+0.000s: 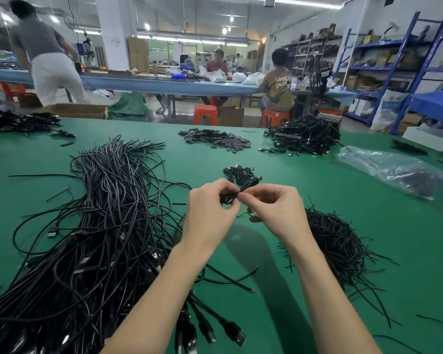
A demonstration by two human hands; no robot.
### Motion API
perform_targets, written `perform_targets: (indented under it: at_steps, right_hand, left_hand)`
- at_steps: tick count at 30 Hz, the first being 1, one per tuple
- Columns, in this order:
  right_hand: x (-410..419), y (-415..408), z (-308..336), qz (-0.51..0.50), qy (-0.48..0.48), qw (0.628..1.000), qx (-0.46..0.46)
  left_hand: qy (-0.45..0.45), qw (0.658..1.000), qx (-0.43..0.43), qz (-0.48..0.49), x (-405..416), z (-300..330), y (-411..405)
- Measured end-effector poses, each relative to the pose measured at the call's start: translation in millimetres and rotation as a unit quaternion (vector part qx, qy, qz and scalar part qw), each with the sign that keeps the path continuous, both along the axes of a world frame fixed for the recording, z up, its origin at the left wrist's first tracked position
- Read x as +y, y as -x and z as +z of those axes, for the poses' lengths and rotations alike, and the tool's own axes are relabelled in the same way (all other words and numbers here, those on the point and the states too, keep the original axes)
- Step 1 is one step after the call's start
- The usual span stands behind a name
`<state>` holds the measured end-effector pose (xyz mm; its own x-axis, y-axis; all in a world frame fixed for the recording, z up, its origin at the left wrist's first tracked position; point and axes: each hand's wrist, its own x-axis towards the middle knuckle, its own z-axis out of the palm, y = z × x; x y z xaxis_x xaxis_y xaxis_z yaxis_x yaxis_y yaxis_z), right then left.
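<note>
Green table (pixel 368 226) stretched under the big cable heap (pixel 100 226), pile of thin ties (pixel 335 241) lay well right of that heap, left hand (pixel 210 215) and right hand (pixel 276 210) hovered just right of the heap, fingers curled, both pinching the small coiled cable (pixel 237 194) between them.

Desk: What sort of place is on your remote feed here?

Operator: A cable-assembly workshop, I'd say. A wide green-topped worktable (pixel 279 159) is heaped with loose black USB cables (pixel 100 226) and short black wire ties (pixel 338 241); the left hand (pixel 210 213) and right hand (pixel 274 210) pinch one small coiled black cable (pixel 230 198). Behind, workers (pixel 278 85) sit on orange plastic stools (pixel 205 114) at a long blue bench (pixel 143 84), beside blue steel shelving (pixel 394 66) stacked with cardboard boxes (pixel 411 120), under fluorescent strip lights (pixel 189 38).
</note>
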<state>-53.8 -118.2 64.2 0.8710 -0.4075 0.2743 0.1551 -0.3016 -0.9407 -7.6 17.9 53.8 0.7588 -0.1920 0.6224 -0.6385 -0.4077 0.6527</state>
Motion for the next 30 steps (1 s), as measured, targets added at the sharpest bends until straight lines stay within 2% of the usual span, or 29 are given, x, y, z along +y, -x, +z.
perform_targets:
  at_steps: [3,7,8,10,11,13,15,17,19,20,21,23,24,25,26,28,30]
  right_hand:
    - [5,-2,-1,-0.039,0.045,0.998,-0.022]
    - [5,-7,-4,-0.072,0.157,0.984,-0.048]
    - [4,-7,-5,-0.083,0.188,0.977,-0.054]
    - [4,-6,-8,-0.095,0.226,0.966,-0.078]
    - [2,-5,-10,-0.092,0.231,0.964,-0.094]
    - [-1,-4,-11,-0.073,0.229,0.963,-0.120]
    - [-1,-4,-13,-0.056,0.204,0.971,-0.114]
    - [1,-5,-14,-0.023,0.115,0.990,-0.076]
    - [3,-5,-12,0.042,-0.050,0.997,-0.036]
    - [2,-4,-9,0.085,-0.151,0.985,-0.015]
    - [1,-2,-7,0.125,-0.251,0.960,0.010]
    - [-2,0,-5,0.182,-0.427,0.884,0.058]
    - [-5,1,-5,0.194,-0.486,0.849,0.075]
    - [-6,2,-5,0.195,-0.513,0.831,0.087]
    - [-7,2,-6,0.190,-0.503,0.838,0.091]
    - [-8,1,-7,0.155,-0.377,0.910,0.074]
    - [-9,1,-8,0.094,-0.197,0.976,0.007]
  left_hand:
    - [-0.045,0.998,-0.034,0.024,0,-1,0]
    - [-0.064,0.998,-0.020,0.015,-5,1,4]
    - [-0.048,0.999,0.009,-0.009,-6,3,5]
    - [0.006,0.989,0.133,-0.071,-8,9,3]
    - [0.054,0.969,0.216,-0.105,-7,12,1]
    - [0.170,0.903,0.361,-0.158,-5,15,-2]
    - [0.232,0.858,0.421,-0.179,0,15,-5]
    - [0.264,0.841,0.432,-0.191,3,15,-6]
    - [0.257,0.860,0.390,-0.207,5,14,-7]
    - [0.237,0.878,0.353,-0.218,5,15,-6]
    - [0.216,0.897,0.310,-0.230,5,15,-5]
    - [0.180,0.927,0.229,-0.236,5,15,-2]
    - [0.159,0.944,0.184,-0.224,4,15,-1]
    - [0.132,0.962,0.136,-0.197,2,13,0]
    - [0.104,0.977,0.094,-0.158,2,12,1]
    - [0.075,0.989,0.065,-0.111,3,12,-1]
    - [0.102,0.969,0.156,-0.163,6,13,-5]
